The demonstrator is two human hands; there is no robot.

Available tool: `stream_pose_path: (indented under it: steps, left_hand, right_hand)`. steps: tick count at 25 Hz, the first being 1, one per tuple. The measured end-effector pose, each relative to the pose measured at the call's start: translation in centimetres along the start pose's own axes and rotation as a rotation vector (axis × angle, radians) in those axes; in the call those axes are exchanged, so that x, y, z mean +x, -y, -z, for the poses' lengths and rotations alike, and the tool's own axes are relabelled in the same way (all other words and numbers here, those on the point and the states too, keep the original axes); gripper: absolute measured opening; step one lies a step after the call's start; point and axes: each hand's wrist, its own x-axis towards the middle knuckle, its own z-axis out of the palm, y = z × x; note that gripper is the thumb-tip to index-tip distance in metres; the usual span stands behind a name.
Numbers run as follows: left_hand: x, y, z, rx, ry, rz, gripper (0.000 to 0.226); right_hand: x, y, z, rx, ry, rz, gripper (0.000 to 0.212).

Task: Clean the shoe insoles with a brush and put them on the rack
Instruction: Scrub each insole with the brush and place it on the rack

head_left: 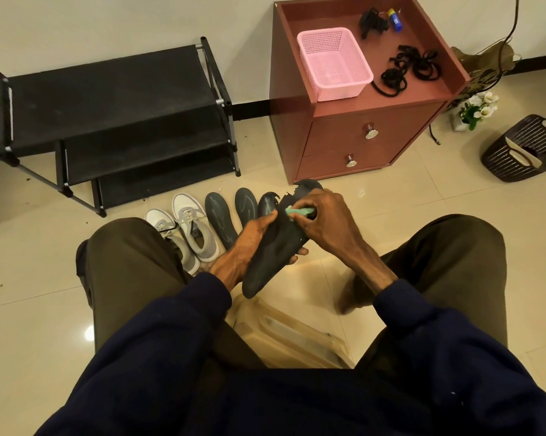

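The right hand (325, 217) was closed round a green brush (300, 211), whose head lay against the upper half of a black insole (265, 262). The left hand (249, 243) gripped that insole about its middle, thumb on the top face and fingers curled underneath. It was held tilted between the person's knees, heel end low and toe end pointing toward the cabinet (359, 133). The toe edge looked ragged, as if torn or crumbling.

Just beyond the hands, three more insoles on the floor (220, 215) lay side by side next to a pair of grey sneakers (190, 228). Whether those three were already brushed could not be told. The black rack (108, 99) stood against the wall to the left, well apart from the hands, and no insole showed on its shelves.

The likeliest trouble was at that frayed toe: hard strokes across it could pull more material off or widen the tear. The insole was thin and held only at mid-length, so pressure near the tip might fold it or twist it out of the left hand's grip. A stroke running off the edge could send the bristles onto the left thumb. Loosened dirt would probably drop on the trousers or on the insoles below.
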Motion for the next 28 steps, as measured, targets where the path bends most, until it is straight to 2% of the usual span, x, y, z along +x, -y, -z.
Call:
stream_pose_path:
  steps: [2, 3, 7, 8, 10, 12, 13, 17, 18, 21, 23, 26, 28]
  left_hand:
    - [0.2, -0.1, -0.1, -0.015, -0.009, 0.014, 0.055]
    - [0.1, -0.1, -0.2, -0.016, -0.011, 0.013, 0.055]
    - [0.3, 0.0, 0.1, -0.048, -0.077, -0.033, 0.052]
    - [0.3, -0.1, 0.0, -0.052, -0.083, -0.04, 0.054]
    - [0.4, 0.0, 0.0, -0.052, -0.062, -0.035, 0.058]
    - [0.4, 0.0, -0.1, -0.054, -0.073, -0.032, 0.058]
    - [0.3, 0.0, -0.2, -0.046, -0.08, -0.028, 0.057]
    - [0.0, 0.0, -0.2, -0.012, -0.131, -0.059, 0.04]
    - [0.0, -0.1, -0.2, -0.014, -0.128, -0.059, 0.041]
    - [0.0, -0.2, -0.3, -0.034, -0.074, -0.026, 0.057]
    - [0.1, -0.1, -0.2, -0.044, -0.039, -0.001, 0.06]
    - [-0.1, 0.0, -0.3, -0.022, -0.014, -0.014, 0.051]
    - [-0.2, 0.0, -0.2, -0.008, -0.029, -0.029, 0.047]
  right_hand:
    - [0.2, -0.8, 0.4, -0.097, -0.089, -0.053, 0.02]
    - [0.1, -0.9, 0.4, -0.084, -0.078, -0.051, 0.02]
    - [-0.5, 0.8, -0.2, 0.104, 0.242, 0.024, 0.018]
    - [-0.5, 0.8, -0.3, 0.052, 0.215, 0.03, 0.018]
    - [-0.1, -0.2, -0.2, -0.109, 0.053, 0.015, 0.021]
    - [0.1, -1.0, 0.1, -0.146, -0.04, -0.038, 0.025]
    - [0.0, -1.0, 0.1, -0.1, -0.019, -0.033, 0.025]
    - [-0.8, 1.3, -0.2, 0.123, 0.303, 0.062, 0.015]
    - [-0.8, 1.3, -0.2, 0.091, 0.27, 0.069, 0.015]
    - [0.2, -0.8, 0.7, -0.102, -0.033, -0.022, 0.019]
    - [0.3, -1.5, 0.9, -0.068, -0.147, -0.074, 0.018]
    - [-0.4, 0.3, 0.3, 0.133, 0.002, 0.011, 0.015]
    - [-0.4, 0.6, 0.0, 0.099, 0.045, 0.041, 0.015]
